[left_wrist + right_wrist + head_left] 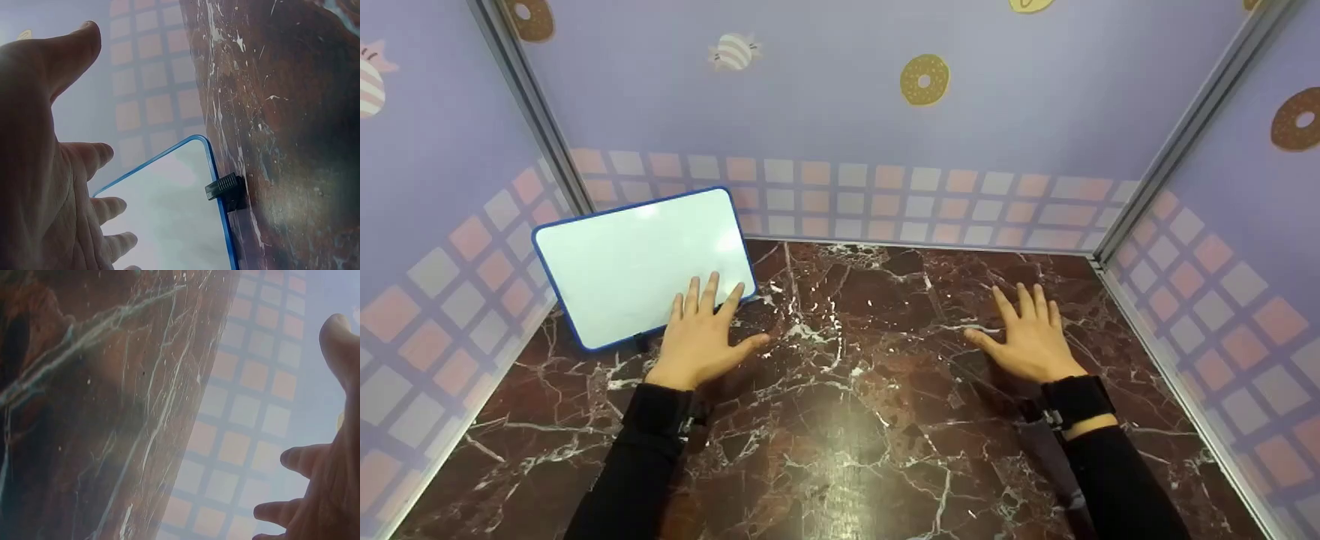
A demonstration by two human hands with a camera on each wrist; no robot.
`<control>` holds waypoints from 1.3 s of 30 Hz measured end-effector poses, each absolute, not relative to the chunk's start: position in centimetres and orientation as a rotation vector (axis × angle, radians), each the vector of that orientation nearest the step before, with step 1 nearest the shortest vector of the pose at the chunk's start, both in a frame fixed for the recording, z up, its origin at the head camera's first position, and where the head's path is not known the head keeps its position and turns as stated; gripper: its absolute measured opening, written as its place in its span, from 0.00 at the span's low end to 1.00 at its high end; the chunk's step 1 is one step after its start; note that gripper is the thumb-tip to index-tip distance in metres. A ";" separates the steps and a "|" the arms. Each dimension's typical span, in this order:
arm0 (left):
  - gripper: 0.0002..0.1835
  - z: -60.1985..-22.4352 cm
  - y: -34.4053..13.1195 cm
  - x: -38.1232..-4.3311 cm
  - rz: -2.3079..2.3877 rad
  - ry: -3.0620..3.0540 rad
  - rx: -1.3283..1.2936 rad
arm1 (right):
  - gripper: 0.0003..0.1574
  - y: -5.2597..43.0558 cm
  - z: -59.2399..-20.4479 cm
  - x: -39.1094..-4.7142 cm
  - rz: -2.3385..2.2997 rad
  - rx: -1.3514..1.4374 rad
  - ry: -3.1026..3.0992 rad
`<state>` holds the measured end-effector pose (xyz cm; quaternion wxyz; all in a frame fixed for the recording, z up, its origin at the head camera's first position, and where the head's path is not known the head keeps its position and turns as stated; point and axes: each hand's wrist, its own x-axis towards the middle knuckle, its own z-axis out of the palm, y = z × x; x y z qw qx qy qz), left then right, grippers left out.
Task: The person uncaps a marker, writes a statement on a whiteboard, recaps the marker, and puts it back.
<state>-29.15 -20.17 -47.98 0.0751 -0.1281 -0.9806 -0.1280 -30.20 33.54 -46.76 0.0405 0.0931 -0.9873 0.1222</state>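
Observation:
A small whiteboard [637, 255] with a blue frame leans upright at the left of the table. In the left wrist view a black clip-like foot [224, 187] grips its lower edge. My left hand [701, 341] hovers in front of the board's lower right part, fingers spread and straight, holding nothing. Its palm and fingers [115, 208] also show in the left wrist view. Over on the right side, my right hand [1027, 341] is spread above the table with nothing in it. The right wrist view shows that hand's thumb and fingers [281, 512] apart from any object.
The dark red marbled table [840, 405] has white veins and a glossy surface. Purple panels with a pink and white checked band enclose it: a back wall [825, 112], a left wall [427, 187] and a right wall [1260, 247]. Grey metal posts [1177, 112] stand at the corners.

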 end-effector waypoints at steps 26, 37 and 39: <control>0.56 -47.9 -20.1 -29.0 -0.397 -2.955 -0.389 | 0.70 33.0 -46.8 -30.2 0.374 0.296 -3.044; 0.55 -47.7 -21.0 -28.9 -0.531 -2.914 -0.359 | 0.68 31.7 -46.9 -31.6 0.438 0.359 -3.022; 0.53 -47.8 -21.4 -29.0 -0.636 -2.848 -0.329 | 0.66 30.8 -47.0 -32.0 0.504 0.387 -2.996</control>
